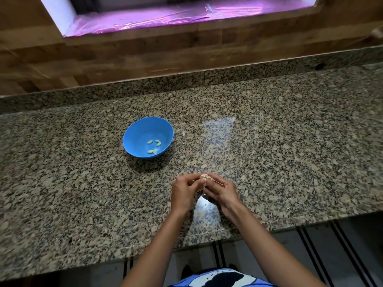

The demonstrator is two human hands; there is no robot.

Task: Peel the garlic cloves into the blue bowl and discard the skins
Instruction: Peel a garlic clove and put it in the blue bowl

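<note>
Pinching one garlic clove (203, 177) between them, left hand (183, 189) and right hand (220, 191) meet fingertip to fingertip over the granite counter (290, 141); both sets of fingers curl round it, papery skin sticking out rightward; the blue bowl (132, 137) sits ahead and to the left, well apart, nearer the left hand, peeled cloves (152, 151) inside; forearms converge, wrists angled inward; the drop, I judge, goes forward-left.

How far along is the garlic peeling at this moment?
Done: about four peeled cloves lie in the blue bowl. In hand: the left hand and right hand pinch a garlic piece with skin still on it. Left: finishing it, dropping it in, discarding skins; no bin shows.
</note>
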